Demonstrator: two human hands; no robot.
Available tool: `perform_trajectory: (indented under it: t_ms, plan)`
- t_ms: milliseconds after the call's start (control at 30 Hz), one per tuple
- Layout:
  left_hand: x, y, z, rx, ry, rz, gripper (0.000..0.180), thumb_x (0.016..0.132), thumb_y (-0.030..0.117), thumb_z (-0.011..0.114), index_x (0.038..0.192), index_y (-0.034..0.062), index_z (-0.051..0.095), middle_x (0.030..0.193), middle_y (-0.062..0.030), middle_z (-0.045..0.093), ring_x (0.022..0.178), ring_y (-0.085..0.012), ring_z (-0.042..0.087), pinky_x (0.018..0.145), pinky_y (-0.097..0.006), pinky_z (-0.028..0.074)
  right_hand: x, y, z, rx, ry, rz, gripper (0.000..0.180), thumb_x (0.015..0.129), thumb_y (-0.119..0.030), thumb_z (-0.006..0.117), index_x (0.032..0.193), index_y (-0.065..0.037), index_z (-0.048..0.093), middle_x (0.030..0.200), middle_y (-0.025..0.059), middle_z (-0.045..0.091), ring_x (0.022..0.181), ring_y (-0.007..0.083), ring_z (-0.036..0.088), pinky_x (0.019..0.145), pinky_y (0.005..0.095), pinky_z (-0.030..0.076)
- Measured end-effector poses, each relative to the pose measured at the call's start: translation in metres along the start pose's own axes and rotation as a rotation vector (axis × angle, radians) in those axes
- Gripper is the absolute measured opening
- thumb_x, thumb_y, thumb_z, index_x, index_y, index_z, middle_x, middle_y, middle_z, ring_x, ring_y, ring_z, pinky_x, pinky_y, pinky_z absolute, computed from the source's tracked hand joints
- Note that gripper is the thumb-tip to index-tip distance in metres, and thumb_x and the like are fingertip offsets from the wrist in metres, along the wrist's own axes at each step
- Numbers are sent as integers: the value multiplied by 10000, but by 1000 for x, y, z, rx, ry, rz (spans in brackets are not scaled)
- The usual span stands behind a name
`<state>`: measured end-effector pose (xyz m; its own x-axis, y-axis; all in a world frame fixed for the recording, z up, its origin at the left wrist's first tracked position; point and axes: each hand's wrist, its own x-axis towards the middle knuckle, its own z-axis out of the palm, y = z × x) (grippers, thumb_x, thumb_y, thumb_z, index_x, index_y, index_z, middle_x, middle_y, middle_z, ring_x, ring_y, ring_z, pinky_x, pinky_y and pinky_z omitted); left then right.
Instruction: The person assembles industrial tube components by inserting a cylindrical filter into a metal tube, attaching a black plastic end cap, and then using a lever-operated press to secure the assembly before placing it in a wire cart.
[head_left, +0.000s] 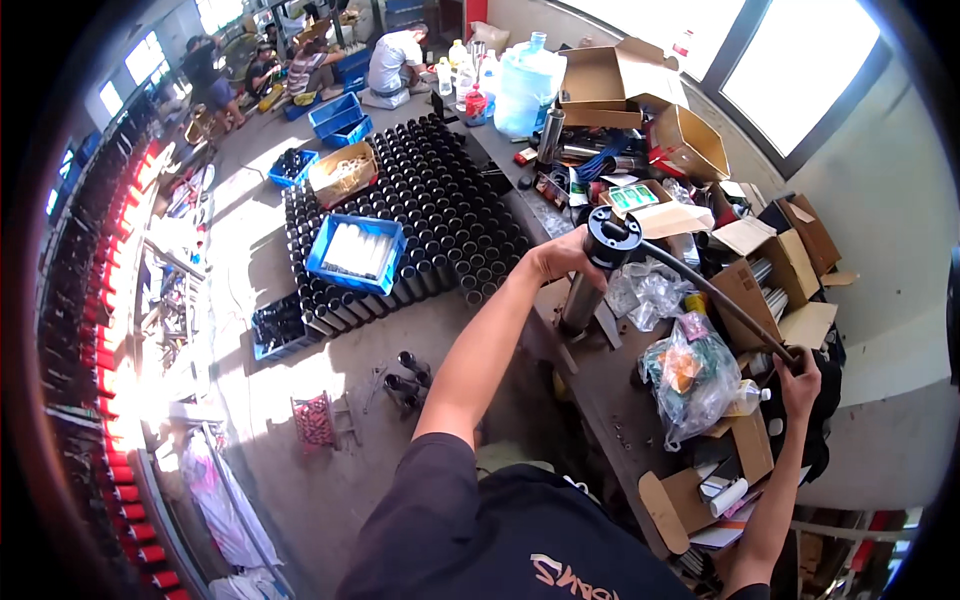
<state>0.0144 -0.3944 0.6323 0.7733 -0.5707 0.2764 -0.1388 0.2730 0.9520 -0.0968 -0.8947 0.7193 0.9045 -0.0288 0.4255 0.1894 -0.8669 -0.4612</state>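
A metal cylinder (pixel 581 303) with a black slotted cap (pixel 613 238) stands upright near the bench's edge. My left hand (pixel 563 256) is wrapped round its upper part, just below the cap. From beside the cap a long dark rod (pixel 715 293) runs out to the right and toward me. The fingers of my right hand (pixel 798 384) are closed on the rod's far end. Whether the rod is fixed to the cap or only touches it, I cannot tell. Crumpled clear plastic (pixel 640 290) lies just right of the cylinder.
The bench (pixel 605 400) is cluttered with a filled plastic bag (pixel 690 375), a clear bottle (pixel 747 398) and open cardboard boxes (pixel 740 300). On the floor at left stand rows of black tubes (pixel 450 200), a blue crate (pixel 357 285) resting on them. People sit farther back.
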Motion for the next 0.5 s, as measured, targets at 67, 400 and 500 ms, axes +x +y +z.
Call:
perform_trajectory:
  t_ms: [67,400,500]
  plan:
    - [4,-10,-4,91,1,-63,546,592,-24,882,1102,30,695,1049,-11,706,988,-134,612,912,-320,511,11,-20,17,-13,-50,-46,332,833,-204,832,1092,-61,680,719,74,632,649,174,610,634,322,486]
    - [4,-20,1,3,135,24,522,587,36,840,1083,38,678,966,-5,687,910,-109,615,848,-299,513,-146,-236,18,334,-1075,-316,890,703,-182,895,1463,-108,439,1069,171,507,876,315,509,730,395,481]
    - [0,-51,7,-57,339,219,542,591,102,852,1099,40,672,908,-4,682,859,-126,629,803,-331,530,-129,-278,40,224,-855,-936,418,727,-130,841,1109,-200,687,857,95,499,723,220,498,558,303,374]
